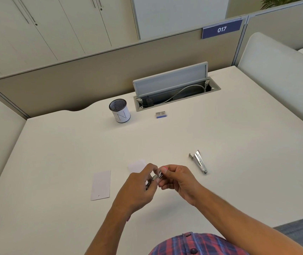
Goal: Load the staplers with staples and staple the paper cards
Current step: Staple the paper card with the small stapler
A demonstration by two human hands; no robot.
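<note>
Both hands meet above the near middle of the white desk [55, 144]. My left hand [137, 190] grips a small metal stapler [154, 179], most of it hidden by fingers. My right hand [178, 179] pinches the stapler's upper end; a bit of pink shows at its fingertips. A second silver stapler [199, 161] lies opened flat on the desk to the right of my hands. A white paper card [101, 185] with a punched hole lies to the left, and another card [136, 165] lies just beyond my hands. A small staple box [161, 115] sits farther back.
A white pen cup [120, 111] with a dark mesh inside stands at the back. Beside it an open cable hatch [174, 91] with its lid raised holds a cable. Beige partition panels bound the desk at the back and both sides.
</note>
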